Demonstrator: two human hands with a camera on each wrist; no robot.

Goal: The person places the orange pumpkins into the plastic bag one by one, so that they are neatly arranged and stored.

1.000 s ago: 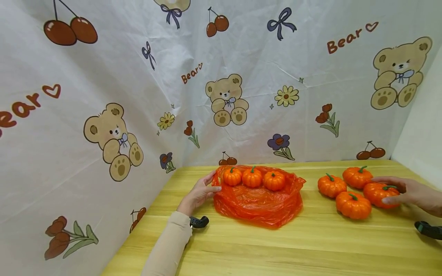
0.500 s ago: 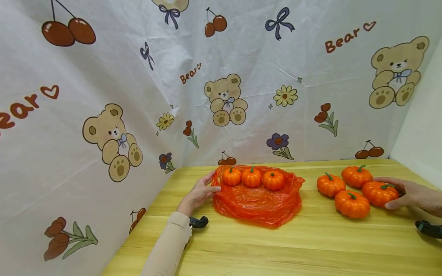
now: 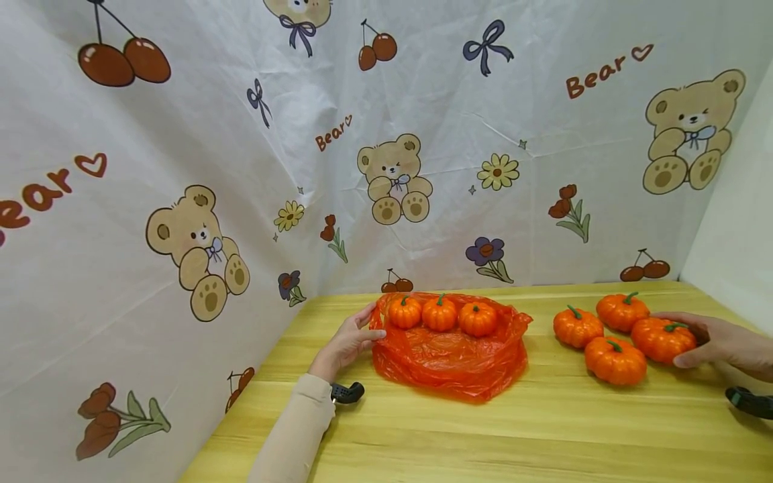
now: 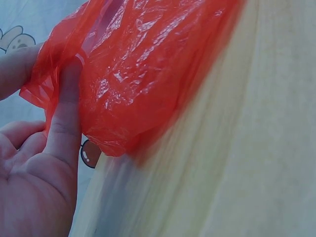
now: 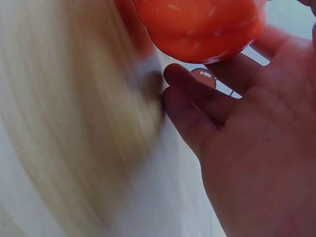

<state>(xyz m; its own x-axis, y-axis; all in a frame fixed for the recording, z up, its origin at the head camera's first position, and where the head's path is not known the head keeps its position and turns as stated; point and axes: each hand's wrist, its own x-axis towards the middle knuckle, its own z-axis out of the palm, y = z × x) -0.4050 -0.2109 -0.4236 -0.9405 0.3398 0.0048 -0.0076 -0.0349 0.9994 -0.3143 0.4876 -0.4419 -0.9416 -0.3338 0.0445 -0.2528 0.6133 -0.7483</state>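
A crumpled red plastic bag [image 3: 453,365] lies spread on the table, its mouth facing up. Inside, along the back, sit three small orange pumpkins: a left one [image 3: 404,313], a middle one [image 3: 439,314] and a right one [image 3: 478,319]. My left hand [image 3: 347,342] holds the bag's left rim; in the left wrist view the red film [image 4: 138,74] runs between thumb and fingers. At the right, my right hand [image 3: 725,345] grips the rightmost loose pumpkin [image 3: 663,341], fingers behind it and thumb at its near right side. The right wrist view shows its glossy underside [image 5: 202,29] against the fingers.
Beside the gripped pumpkin stand three others: a front one [image 3: 616,362], a left one [image 3: 578,327] and a back one [image 3: 623,312]. The wooden table [image 3: 483,443] meets a bear-printed cloth [image 3: 423,248] at the back and left. A white wall [image 3: 733,275] borders the right.
My right thumb has slid from the front of the rightmost pumpkin to its near right side. The left hand and the bag have stayed in place; the head view has shifted slightly.
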